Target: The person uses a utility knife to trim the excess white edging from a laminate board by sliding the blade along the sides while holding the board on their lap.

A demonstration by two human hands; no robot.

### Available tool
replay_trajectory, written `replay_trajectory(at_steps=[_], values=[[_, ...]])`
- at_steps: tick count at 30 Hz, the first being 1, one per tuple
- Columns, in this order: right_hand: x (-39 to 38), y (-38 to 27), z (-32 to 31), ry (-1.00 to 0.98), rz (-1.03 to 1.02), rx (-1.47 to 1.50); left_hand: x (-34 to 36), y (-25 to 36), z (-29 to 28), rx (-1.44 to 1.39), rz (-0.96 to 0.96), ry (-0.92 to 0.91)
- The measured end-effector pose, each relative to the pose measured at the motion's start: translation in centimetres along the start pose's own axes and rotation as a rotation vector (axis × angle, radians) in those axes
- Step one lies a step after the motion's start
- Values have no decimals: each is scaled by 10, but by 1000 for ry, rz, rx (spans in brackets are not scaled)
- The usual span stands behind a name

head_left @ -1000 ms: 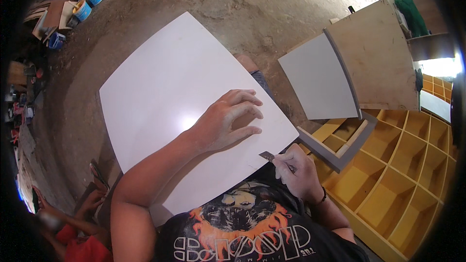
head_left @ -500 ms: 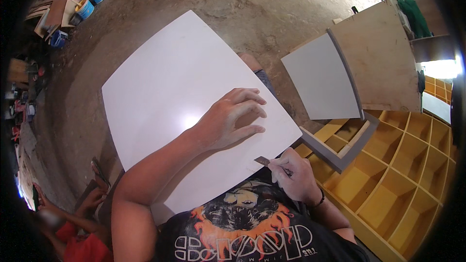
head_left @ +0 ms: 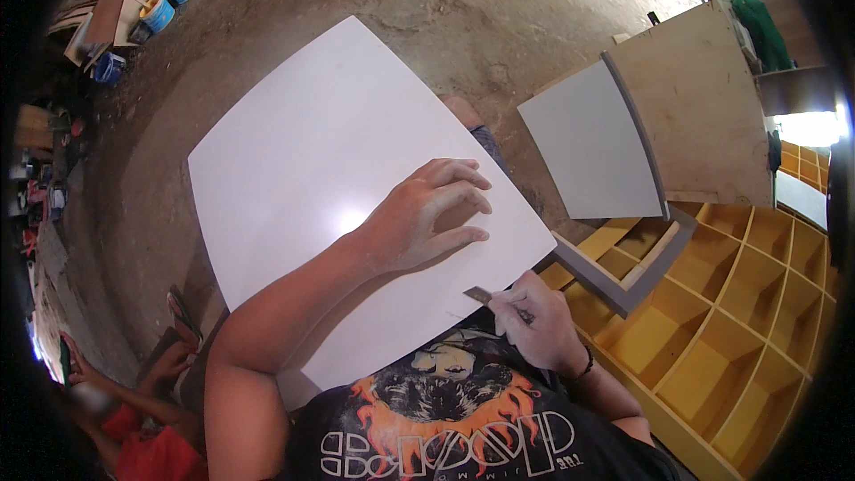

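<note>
A large white panel (head_left: 294, 125) lies across my lap. My left hand (head_left: 427, 214) is over its right part, fingers spread and slightly curled, holding nothing; whether the palm touches the surface cannot be told. At the panel's near edge, my right hand (head_left: 539, 321) pinches a short dark metal cutter blade (head_left: 478, 295) between thumb and fingers. The blade's tip reaches over the white surface, close to some faint marks near that edge. The rest of the blade is hidden in my fingers.
To my right are a grey-edged white panel (head_left: 588, 142), a grey frame piece (head_left: 614, 294) and a yellow compartmented cabinet (head_left: 686, 338). A plywood box (head_left: 704, 107) stands behind. Blue buckets (head_left: 158, 13) sit at far left. Another person (head_left: 160, 436) in red sits at lower left.
The blade and my right hand have shifted very slightly to the left. The panel has moved a touch; my left hand keeps nearly the same place on it.
</note>
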State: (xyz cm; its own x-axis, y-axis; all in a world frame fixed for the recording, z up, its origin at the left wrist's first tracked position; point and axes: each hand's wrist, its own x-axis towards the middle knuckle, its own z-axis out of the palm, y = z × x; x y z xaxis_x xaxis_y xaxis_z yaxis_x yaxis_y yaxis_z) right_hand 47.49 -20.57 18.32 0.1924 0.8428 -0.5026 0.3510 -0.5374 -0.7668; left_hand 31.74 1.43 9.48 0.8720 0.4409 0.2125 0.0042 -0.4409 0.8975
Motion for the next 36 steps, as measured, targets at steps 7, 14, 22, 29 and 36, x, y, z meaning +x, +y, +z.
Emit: replay_trajectory(at_steps=[7,14,22,29,36], values=[[-1,5,0,-19,-25,35,0,2,-1,-6,-5,-3],[1,-5,0,-1,54,8,-2,1,0,9,1,8],[4,0,-10,118,116,114,0,2,-1,7,1,10],[9,1,-17,181,60,66,-3,1,0,6,-1,20],[7,1,-14,153,107,99,0,0,0,-14,-4,18]])
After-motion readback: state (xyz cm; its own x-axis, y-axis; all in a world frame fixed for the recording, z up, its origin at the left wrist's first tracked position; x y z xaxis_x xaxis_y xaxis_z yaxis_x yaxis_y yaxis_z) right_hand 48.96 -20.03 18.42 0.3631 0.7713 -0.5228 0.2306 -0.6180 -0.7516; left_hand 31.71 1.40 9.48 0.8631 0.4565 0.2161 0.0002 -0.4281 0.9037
